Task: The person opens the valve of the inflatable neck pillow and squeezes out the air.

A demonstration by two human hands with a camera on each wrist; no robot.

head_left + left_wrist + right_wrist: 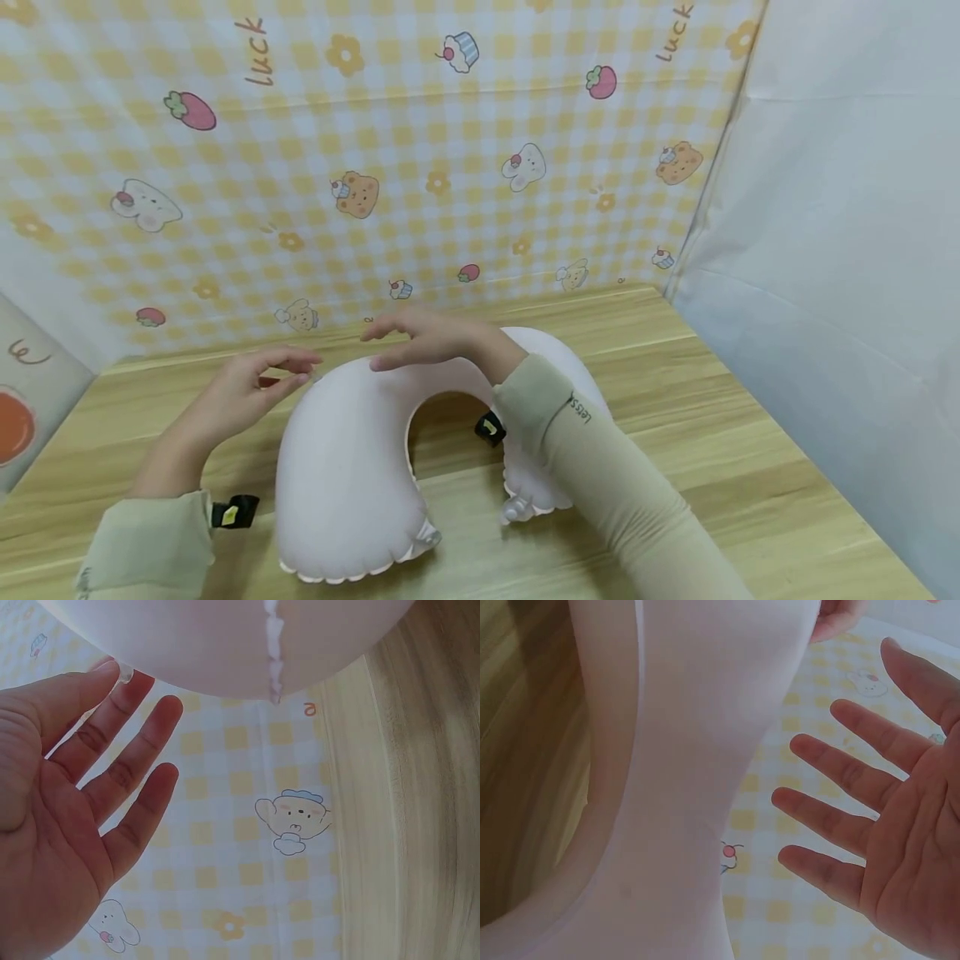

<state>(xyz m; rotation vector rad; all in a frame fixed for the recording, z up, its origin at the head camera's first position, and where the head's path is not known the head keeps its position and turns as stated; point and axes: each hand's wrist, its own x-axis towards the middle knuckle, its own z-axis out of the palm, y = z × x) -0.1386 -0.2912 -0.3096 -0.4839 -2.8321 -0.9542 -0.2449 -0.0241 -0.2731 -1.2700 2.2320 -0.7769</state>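
Observation:
A pale pink, inflated U-shaped neck pillow (337, 467) stands on the wooden table, its curve toward the back and its two ends toward me. At its left outer side, my left hand (243, 383) pinches a small clear air valve (126, 673) between thumb and index finger; the other fingers are spread, as the left wrist view shows. My right hand (427, 337) reaches over the top of the curve, its thumb near the pillow's surface. In the right wrist view the right hand's fingers (840, 817) are straight and spread beside the pillow, holding nothing.
Behind the table (750, 467) hangs a yellow checked cloth (420, 125) printed with bears, rabbits and strawberries. A white sheet (840, 208) covers the right side. Black straps (235, 512) with yellow marks show near both wrists. My right forearm crosses over the pillow's right arm.

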